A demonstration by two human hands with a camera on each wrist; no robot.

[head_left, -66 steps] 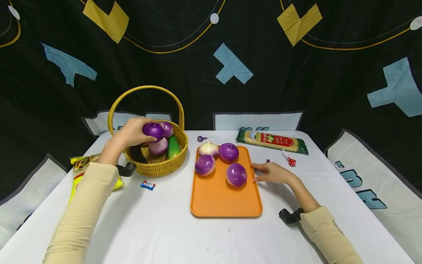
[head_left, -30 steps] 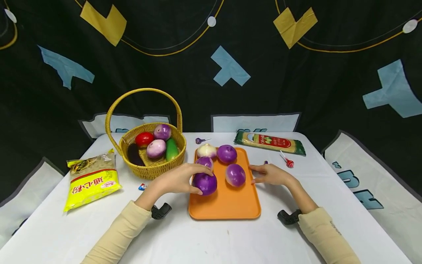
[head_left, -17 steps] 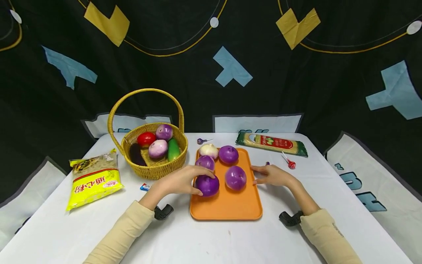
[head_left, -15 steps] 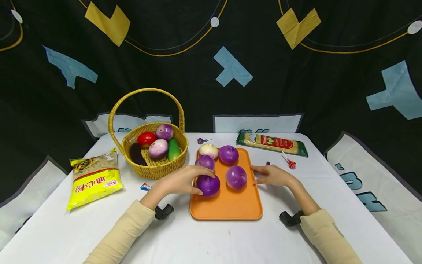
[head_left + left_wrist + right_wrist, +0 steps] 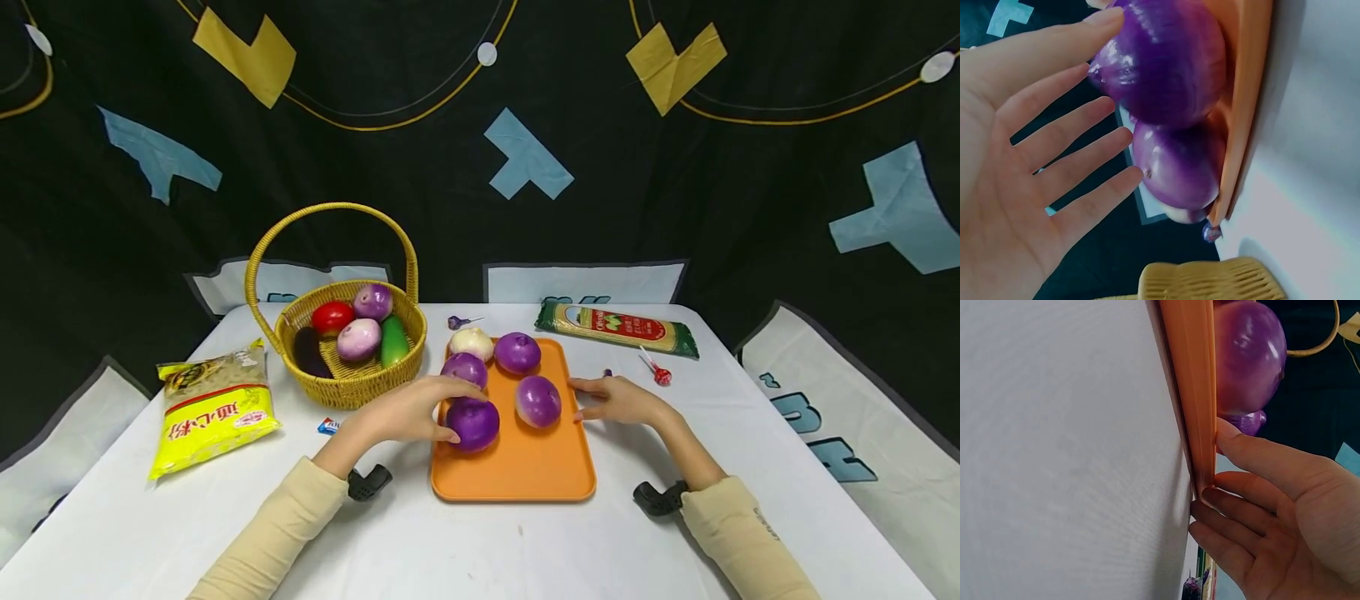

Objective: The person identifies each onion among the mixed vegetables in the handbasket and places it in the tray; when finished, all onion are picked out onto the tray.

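In the head view my left hand (image 5: 414, 410) holds a dark purple onion (image 5: 474, 427) on the left side of the orange tray (image 5: 517, 482). The left wrist view shows the thumb (image 5: 1107, 25) over this onion (image 5: 1166, 62) and the other fingers extended and spread beside it. Another purple onion (image 5: 465, 369) sits just behind. A white onion (image 5: 472, 343) and two more purple onions, one at the back (image 5: 517, 353) and one at the right (image 5: 537, 402), stand on the tray. My right hand (image 5: 621, 400) touches the tray's right rim with fairly straight fingertips.
A wicker basket (image 5: 360, 390) at the left holds a tomato, two onions, an eggplant and a green vegetable. A yellow bag (image 5: 217, 408) lies beside it, with a small candy (image 5: 327, 426) in front. A spaghetti pack (image 5: 615, 327) and lollipops, one red (image 5: 662, 375) and one purple (image 5: 454, 322), lie around the tray.
My left hand has moved from the basket rightward and toward me, carrying the purple onion onto the tray's left side. Over the last second it stays there. The right hand stays at the rim.
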